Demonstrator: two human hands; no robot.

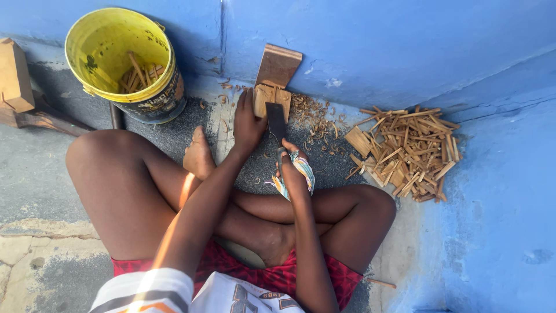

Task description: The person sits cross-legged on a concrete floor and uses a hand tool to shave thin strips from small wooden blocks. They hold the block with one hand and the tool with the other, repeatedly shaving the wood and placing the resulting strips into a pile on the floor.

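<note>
I sit cross-legged on a grey floor in a blue-walled corner. My left hand [248, 123] rests on a small upright block of wood [271, 98] and holds it steady. My right hand [292, 168] grips the handle of a broad dark blade [275, 120], with a patterned cloth [302, 169] wrapped around the hand and handle. The blade's edge sits against the top of the block. Behind the block a flat brown board [279, 65] leans on the wall.
A heap of split wooden sticks [408, 150] lies to the right by the wall. Shavings [313, 116] litter the floor near the block. A yellow bucket [101, 40] holding several sticks stands at upper left, beside a brown wooden piece [14, 75].
</note>
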